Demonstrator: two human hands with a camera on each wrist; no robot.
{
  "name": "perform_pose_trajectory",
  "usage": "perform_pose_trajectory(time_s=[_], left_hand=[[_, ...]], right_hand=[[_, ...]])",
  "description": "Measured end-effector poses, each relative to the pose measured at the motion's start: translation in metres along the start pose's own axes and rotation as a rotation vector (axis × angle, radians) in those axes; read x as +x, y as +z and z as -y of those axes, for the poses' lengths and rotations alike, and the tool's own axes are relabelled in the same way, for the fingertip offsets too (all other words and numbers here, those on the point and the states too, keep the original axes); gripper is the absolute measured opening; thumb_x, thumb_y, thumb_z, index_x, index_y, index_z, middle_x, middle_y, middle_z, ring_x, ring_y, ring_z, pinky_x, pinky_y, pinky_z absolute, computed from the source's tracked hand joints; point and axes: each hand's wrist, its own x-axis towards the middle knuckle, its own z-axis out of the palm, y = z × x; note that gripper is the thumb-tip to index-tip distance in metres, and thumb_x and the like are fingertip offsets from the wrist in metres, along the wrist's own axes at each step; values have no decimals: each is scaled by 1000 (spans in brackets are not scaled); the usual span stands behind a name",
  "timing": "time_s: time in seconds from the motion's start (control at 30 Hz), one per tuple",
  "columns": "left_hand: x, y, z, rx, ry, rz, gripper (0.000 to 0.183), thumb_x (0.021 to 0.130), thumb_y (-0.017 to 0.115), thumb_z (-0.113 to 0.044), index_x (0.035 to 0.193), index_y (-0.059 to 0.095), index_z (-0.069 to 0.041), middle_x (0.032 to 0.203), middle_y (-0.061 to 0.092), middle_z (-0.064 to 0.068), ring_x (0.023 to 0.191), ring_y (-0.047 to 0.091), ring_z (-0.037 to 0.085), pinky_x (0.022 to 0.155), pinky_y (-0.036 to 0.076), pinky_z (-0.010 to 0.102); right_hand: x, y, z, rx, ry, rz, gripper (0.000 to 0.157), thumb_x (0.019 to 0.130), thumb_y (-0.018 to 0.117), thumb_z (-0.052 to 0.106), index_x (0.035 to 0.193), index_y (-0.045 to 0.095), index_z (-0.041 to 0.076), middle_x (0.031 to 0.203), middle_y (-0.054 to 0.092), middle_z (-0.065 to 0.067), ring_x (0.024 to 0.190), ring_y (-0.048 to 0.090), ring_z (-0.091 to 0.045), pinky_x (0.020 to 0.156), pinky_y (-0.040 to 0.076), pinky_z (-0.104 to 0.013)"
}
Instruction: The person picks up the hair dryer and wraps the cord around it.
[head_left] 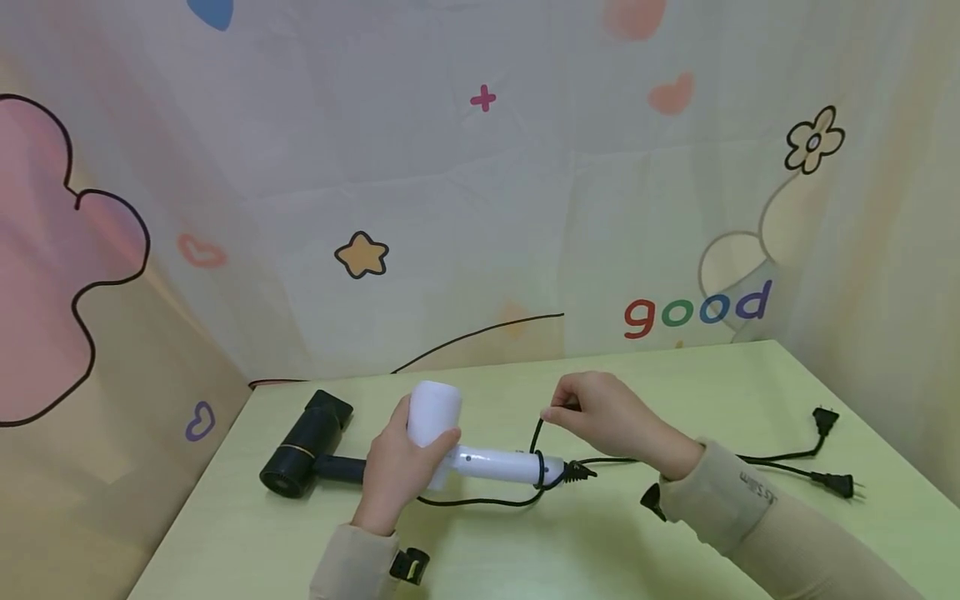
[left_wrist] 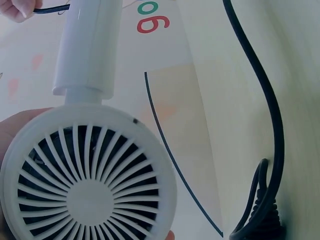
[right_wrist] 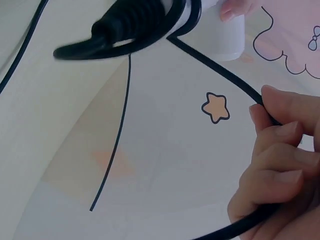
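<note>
My left hand grips a white hair dryer around its barrel, with the handle pointing right. In the left wrist view the round slatted intake grille faces the camera. A black cord loops around the lower end of the handle, near the ribbed cord sleeve. Above and to the right of that end, my right hand pinches the cord between thumb and forefinger. The right wrist view shows the other fingers curled, with the cord passing through them and out below.
A black hair dryer lies at the left of the pale table, its handle running behind my left hand. On the right, two black plugs lie with their cords on the tabletop. A printed curtain hangs behind the table.
</note>
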Motion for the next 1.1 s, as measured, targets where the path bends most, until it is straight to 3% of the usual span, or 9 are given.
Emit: perform_pose_trajectory(time_s=[0.43,1.1], left_hand=[[4,6,4,9,-27,-119,73,79,69,-46,139,40,-15,104,65,15,79,63,26,55,47,33],[11,5,6,-15,-43,-187,73,81,67,-46,140,37,-14,107,64,15,86,62,30,60,49,37]], right_hand=[[-3,4,11,-61,-19,-29,23,86,67,23,67,57,13,54,47,6,48,37,-7,48,32,-22],[-16,17,17,10,-29,-23,20,87,61,18,68,59,15,53,43,10,46,35,-4,44,28,-19]])
